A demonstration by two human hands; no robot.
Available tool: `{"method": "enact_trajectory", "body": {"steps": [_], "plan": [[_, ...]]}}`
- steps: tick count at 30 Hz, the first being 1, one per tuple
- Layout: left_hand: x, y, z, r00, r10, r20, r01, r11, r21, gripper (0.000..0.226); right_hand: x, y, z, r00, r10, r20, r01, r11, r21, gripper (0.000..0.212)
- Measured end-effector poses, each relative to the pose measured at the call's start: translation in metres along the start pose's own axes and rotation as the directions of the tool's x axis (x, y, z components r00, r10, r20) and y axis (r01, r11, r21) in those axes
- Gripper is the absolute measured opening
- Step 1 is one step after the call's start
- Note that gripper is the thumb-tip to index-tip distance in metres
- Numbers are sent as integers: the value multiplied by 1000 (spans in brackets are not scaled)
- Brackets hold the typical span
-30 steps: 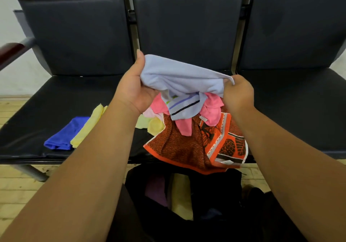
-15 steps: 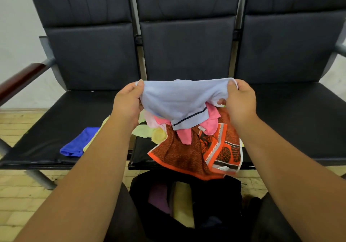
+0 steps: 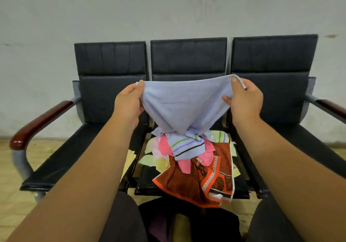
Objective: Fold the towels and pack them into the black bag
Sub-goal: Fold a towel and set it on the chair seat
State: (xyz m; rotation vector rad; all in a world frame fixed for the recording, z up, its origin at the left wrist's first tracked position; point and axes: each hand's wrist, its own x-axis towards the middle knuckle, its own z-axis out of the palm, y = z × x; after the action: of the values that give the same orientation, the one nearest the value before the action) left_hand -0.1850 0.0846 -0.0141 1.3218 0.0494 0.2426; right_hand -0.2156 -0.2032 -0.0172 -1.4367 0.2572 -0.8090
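Note:
A light blue towel (image 3: 184, 107) hangs spread between my hands above the middle seat, its striped lower end resting on the pile. My left hand (image 3: 129, 103) pinches its left top corner. My right hand (image 3: 243, 101) pinches its right top corner. Below lies a heap of towels: pink (image 3: 184, 164), pale yellow-green (image 3: 151, 160) and an orange-brown patterned one (image 3: 196, 183) that hangs over the seat's front edge. The black bag (image 3: 189, 223) stands open on the floor between my knees, with purple and yellow cloth inside.
A three-seat black bench (image 3: 187, 60) stands against a grey wall, with wooden armrests (image 3: 37, 122) at both ends. A yellow towel (image 3: 129, 159) peeks out beside my left forearm on the left seat. The floor is pale wood.
Both hands have lifted the light blue towel higher and pulled its top edge wide apart. The view has tilted up, so the blue towel on the left seat is now hidden.

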Motion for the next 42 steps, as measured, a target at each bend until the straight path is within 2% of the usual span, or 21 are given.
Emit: {"method": "enact_trajectory", "body": {"steps": [3, 7, 10, 16, 20, 23, 26, 28, 30, 31, 33, 34, 35, 37, 38, 39, 41, 42], "plan": [[-3, 36, 4, 998, 64, 23, -63, 998, -26, 28, 9, -41, 4, 998, -59, -11, 59, 996, -68, 12], [-7, 84, 10, 982, 171, 76, -169, 985, -35, 30, 20, -96, 9, 992, -123, -1, 122, 987, -105, 23], [-10, 121, 14, 963, 258, 77, -255, 966, -53, 27, 25, -133, 9, 982, -190, -3, 190, 982, -8, 21], [-21, 188, 25, 938, 346, 25, -343, 935, -89, 27, 31, -196, 5, 943, -332, -27, 332, 943, 23, 27], [-28, 225, 34, 909, 413, 47, -407, 907, -105, 30, 42, -225, 3, 930, -361, -69, 362, 932, 2, 37], [-34, 244, 38, 885, 462, 62, -455, 884, -103, 32, 47, -235, 0, 926, -370, -79, 370, 929, -13, 35], [-36, 248, 37, 900, 431, 62, -425, 901, -91, 33, 43, -236, -6, 919, -391, -54, 388, 920, -63, 39], [-35, 243, 37, 934, 349, 78, -336, 931, -143, 33, 35, -235, -11, 929, -369, 23, 370, 927, -66, 48], [-34, 233, 35, 964, 241, 110, -214, 954, -210, 35, 19, -235, -15, 949, -209, 236, 205, 978, 40, 46], [-35, 226, 33, 971, 186, 150, -144, 956, -256, 33, 9, -234, -17, 896, -97, 434, 48, 991, 122, 42], [-39, 212, 28, 928, 121, 351, 24, 924, -383, 30, -15, -227, -22, 681, -3, 732, -244, 942, 230, 40], [-40, 205, 26, 874, 135, 467, 106, 884, -455, 30, -25, -222, -21, 588, -22, 808, -348, 896, 277, 41], [-44, 199, 26, 789, 171, 590, 219, 819, -530, 26, -32, -215, -19, 523, -60, 850, -416, 852, 317, 45], [-51, 193, 34, 667, 170, 726, 394, 746, -537, 31, -41, -203, -5, 462, -122, 878, -445, 825, 348, 52], [-55, 186, 42, 635, 157, 756, 406, 764, -500, 36, -43, -196, 4, 460, -137, 877, -395, 853, 340, 50], [-61, 181, 52, 647, 155, 747, 353, 807, -473, 32, -42, -192, 12, 475, -142, 868, -320, 891, 321, 43], [-75, 168, 69, 709, 140, 691, 172, 916, -362, 20, -42, -182, 24, 528, -140, 838, -224, 928, 297, 26], [-81, 163, 75, 761, 128, 636, 78, 955, -286, 19, -42, -176, 29, 547, -139, 826, -210, 932, 296, 29]]}}
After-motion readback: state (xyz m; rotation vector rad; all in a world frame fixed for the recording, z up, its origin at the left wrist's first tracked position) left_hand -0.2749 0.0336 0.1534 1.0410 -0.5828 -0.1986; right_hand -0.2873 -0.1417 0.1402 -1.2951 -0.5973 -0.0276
